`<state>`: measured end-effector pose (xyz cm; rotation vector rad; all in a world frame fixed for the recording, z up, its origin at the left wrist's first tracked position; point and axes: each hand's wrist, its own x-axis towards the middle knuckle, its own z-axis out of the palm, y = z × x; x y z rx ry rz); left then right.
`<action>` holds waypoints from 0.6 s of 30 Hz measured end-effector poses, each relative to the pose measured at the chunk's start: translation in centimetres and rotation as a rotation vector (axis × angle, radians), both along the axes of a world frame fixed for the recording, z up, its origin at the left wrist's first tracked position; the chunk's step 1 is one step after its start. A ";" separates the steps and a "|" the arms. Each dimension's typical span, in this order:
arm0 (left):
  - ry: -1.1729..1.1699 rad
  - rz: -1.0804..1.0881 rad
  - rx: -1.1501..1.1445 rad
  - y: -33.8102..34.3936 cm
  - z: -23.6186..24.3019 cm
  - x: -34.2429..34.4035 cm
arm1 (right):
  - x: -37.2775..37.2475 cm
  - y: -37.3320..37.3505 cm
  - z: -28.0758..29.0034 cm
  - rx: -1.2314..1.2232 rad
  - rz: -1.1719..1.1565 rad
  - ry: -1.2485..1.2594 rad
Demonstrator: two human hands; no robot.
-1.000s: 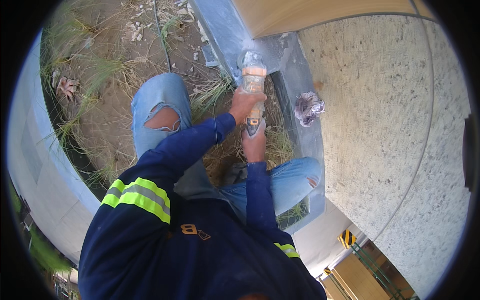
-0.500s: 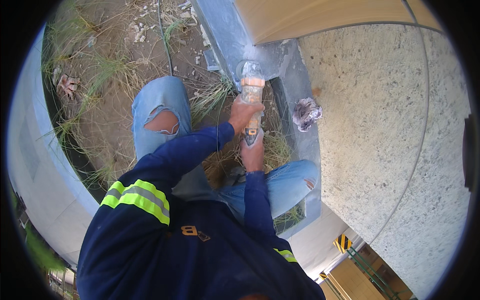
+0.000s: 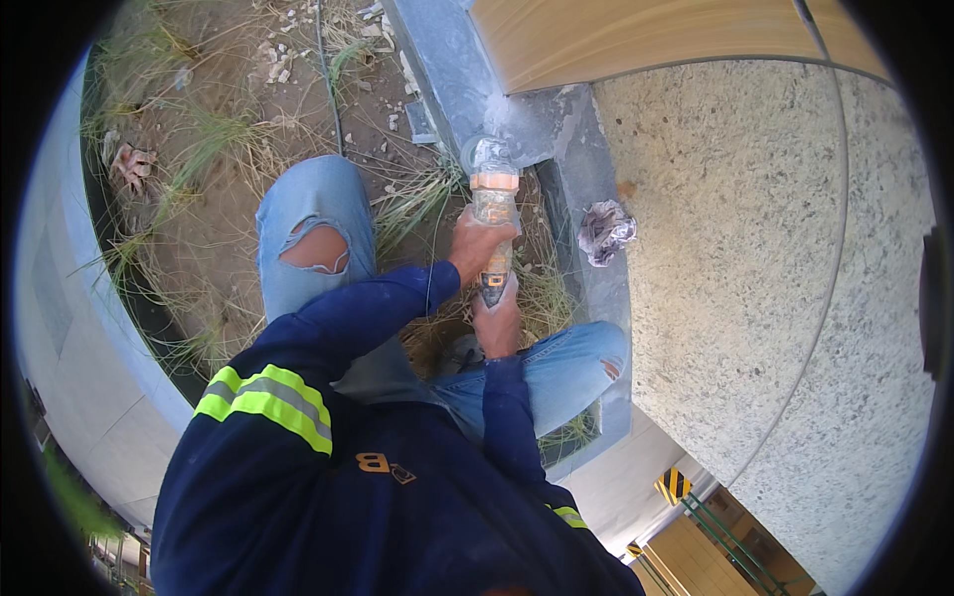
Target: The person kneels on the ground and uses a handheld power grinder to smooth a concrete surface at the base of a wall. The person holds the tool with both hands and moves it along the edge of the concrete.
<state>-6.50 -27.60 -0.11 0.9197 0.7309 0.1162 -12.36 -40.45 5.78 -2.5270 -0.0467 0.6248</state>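
Observation:
Both my hands hold a dusty orange-and-grey angle grinder (image 3: 494,204), its head pointing away from me. My left hand (image 3: 477,243) is wrapped round the middle of its body. Farther back, my right hand (image 3: 498,320) grips the rear end. The grinder's head is over the inner edge of the grey concrete curb (image 3: 581,139), at its corner. Pale dust (image 3: 509,111) lies or hangs over the curb just beyond the head. The disc is blurred, and I cannot make out its contact with the curb.
A crumpled purplish wad (image 3: 606,232) lies on the curb to the right. Rough pebbled paving (image 3: 735,248) carries a long cable (image 3: 843,189). Dry grass and rubble (image 3: 278,65) cover the soil at left. A tan panel (image 3: 636,35) stands at the far side.
The grinder and both hands have shifted slightly toward me and a little left in the view. My grip is unchanged. A whitish patch shows beyond the grinder's head in both frames.

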 end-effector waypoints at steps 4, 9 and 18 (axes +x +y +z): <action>-0.060 -0.072 0.316 1.7 -3.9 0.2 | 1.2 1.6 -1.4 0.028 0.036 0.022; -0.081 -0.027 0.124 1.2 -1.3 1.2 | 1.6 1.2 -1.5 0.037 -0.012 -0.003; -0.034 0.006 0.062 1.8 -0.5 -1.1 | -0.1 1.7 -0.4 -0.023 -0.002 0.073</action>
